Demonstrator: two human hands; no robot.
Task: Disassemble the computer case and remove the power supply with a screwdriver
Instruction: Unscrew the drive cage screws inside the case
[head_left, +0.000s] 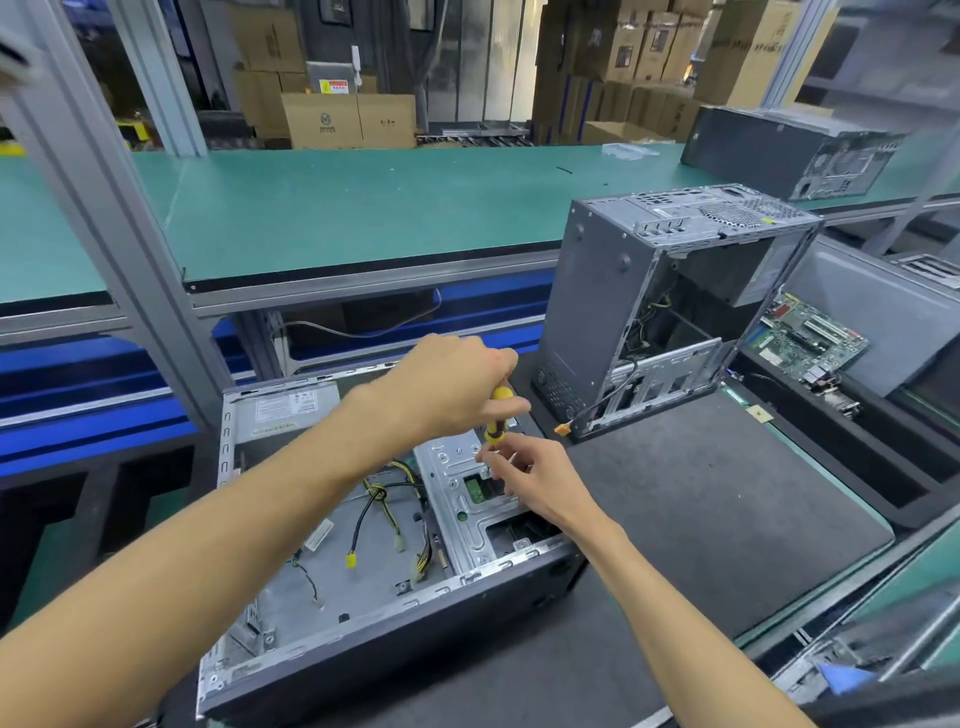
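Computer case (363, 613) lies on its side on the dark mat (717, 519) with the open face up, which exposes the interior to a tool worked from above; the power supply (283, 410) sits in the case's far-left corner, with its loose yellow-and-black cables (382, 499) trailing across the case floor. Above the metal drive cage (467, 499) at the far-right end of the case, the left hand (457, 384) grips the yellow screwdriver (497, 413) handle to hold it upright, apparently for turning. Just nearside of the screwdriver, the right hand (530, 480) pinches near the shaft, probably steadying the tip or catching a screw; the tip itself is hidden.
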